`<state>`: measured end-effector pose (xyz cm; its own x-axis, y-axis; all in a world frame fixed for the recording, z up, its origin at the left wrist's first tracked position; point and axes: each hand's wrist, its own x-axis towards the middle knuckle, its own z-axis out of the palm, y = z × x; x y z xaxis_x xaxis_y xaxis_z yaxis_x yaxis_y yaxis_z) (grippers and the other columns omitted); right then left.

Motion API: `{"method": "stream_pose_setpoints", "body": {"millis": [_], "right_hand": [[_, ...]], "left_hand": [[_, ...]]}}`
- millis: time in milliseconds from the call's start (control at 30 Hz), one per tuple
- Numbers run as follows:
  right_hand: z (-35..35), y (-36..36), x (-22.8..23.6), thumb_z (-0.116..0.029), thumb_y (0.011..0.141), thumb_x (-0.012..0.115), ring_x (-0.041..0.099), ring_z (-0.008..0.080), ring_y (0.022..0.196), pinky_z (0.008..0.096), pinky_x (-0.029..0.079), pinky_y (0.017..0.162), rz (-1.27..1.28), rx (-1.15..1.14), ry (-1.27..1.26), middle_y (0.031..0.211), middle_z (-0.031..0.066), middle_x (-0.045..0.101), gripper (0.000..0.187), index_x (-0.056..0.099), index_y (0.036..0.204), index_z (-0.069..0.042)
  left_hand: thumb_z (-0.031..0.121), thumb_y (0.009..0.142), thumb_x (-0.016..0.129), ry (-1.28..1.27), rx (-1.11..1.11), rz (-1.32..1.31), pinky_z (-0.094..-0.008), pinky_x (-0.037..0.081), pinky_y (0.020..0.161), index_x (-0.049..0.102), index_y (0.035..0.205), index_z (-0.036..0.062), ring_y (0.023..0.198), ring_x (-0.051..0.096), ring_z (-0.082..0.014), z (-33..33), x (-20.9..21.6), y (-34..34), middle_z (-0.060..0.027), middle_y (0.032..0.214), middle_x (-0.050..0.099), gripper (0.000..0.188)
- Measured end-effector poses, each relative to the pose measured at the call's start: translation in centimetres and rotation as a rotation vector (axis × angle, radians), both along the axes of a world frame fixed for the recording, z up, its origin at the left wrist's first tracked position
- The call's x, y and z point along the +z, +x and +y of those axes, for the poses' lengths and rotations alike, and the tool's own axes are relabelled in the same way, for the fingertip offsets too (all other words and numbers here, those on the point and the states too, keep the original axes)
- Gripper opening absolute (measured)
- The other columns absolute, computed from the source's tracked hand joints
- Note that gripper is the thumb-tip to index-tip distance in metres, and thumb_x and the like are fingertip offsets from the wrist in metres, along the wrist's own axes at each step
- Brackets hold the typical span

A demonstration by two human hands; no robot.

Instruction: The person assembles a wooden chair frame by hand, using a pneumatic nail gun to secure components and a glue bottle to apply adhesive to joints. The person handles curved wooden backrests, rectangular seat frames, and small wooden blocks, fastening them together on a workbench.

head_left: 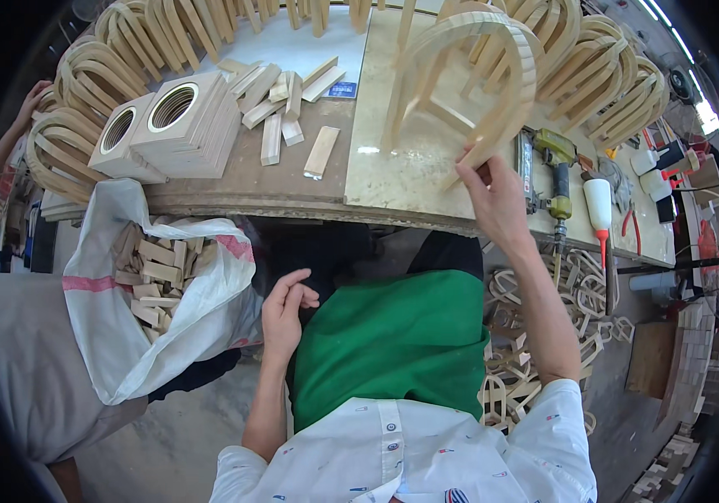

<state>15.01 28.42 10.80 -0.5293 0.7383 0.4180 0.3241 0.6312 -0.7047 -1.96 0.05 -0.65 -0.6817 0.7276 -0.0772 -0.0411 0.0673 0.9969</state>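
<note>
At the bench edge, my right hand (496, 194) is closed on the lower end of a bent wooden arch (522, 88). The arch is pale wood, tilted up over the board, and slightly blurred. My left hand (285, 314) is raised above my left thigh, beside the green apron (393, 344), with loosely bent fingers partly apart and nothing visible in them. Left of it stands a white woven sack (108, 302) with small wooden blocks (158, 272) inside. A yellow-green air tool (559, 176) lies on the bench, right of my right hand.
More wooden arches (100, 80) line the bench's back. Stacked square wooden pieces with round holes (192, 126) stand left, near loose wooden strips (271, 149). A white glue bottle (598, 205) and red pliers (634, 230) lie right. Wooden frames (510, 369) are piled below. Another person sits at left.
</note>
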Motion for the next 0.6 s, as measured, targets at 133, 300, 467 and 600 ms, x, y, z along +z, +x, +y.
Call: {"method": "stream_pose_setpoints", "body": {"millis": [133, 300, 467, 600], "right_hand": [[1.7, 0.9, 0.0, -0.013, 0.089, 0.063, 0.064, 0.0225, 0.072, 0.0339, 0.049, 0.067, -0.053, 0.007, -0.101, 0.078, 0.0127, 0.065, 0.021, 0.061, 0.105, 0.000], [4.2, 2.1, 0.0, -0.014, 0.090, 0.060, 0.062, 0.0201, 0.071, 0.0330, 0.049, 0.070, -0.090, 0.026, -0.167, 0.081, 0.0122, 0.066, 0.024, 0.060, 0.111, -0.001], [5.0, 2.5, -0.4, -0.012, 0.090, 0.060, 0.058, 0.0172, 0.072, 0.0315, 0.049, 0.071, -0.005, 0.051, -0.188, 0.088, 0.0098, 0.067, 0.028, 0.058, 0.116, -0.001], [2.9, 2.9, 0.2, -0.010, 0.089, 0.061, 0.057, 0.0134, 0.077, 0.0291, 0.049, 0.071, 0.089, -0.059, -0.246, 0.099, 0.0078, 0.067, 0.034, 0.057, 0.121, 0.000]], "left_hand": [[0.012, 0.096, 0.055, -0.106, 0.051, 0.090, -0.0222, 0.044, 0.056, 0.063, 0.110, -0.0002, 0.059, 0.055, -0.0068, 3.1, 4.6, -1.6, -0.0004, 0.066, 0.058, 0.020], [0.010, 0.091, 0.062, -0.027, 0.057, 0.409, -0.0242, 0.045, 0.062, 0.065, 0.103, -0.0015, 0.067, 0.057, -0.0101, 7.8, 6.6, -4.9, -0.0043, 0.077, 0.061, 0.017], [0.013, 0.081, 0.070, -0.153, -0.014, 0.867, -0.0347, 0.049, 0.078, 0.062, 0.104, -0.0034, 0.087, 0.062, -0.0240, 13.0, 8.0, -7.5, -0.0134, 0.096, 0.063, 0.030], [0.024, 0.077, 0.073, -0.390, -0.064, 1.015, -0.0449, 0.048, 0.084, 0.061, 0.104, -0.0023, 0.096, 0.061, -0.0365, 16.6, 7.7, -8.8, -0.0198, 0.101, 0.062, 0.040]]}}
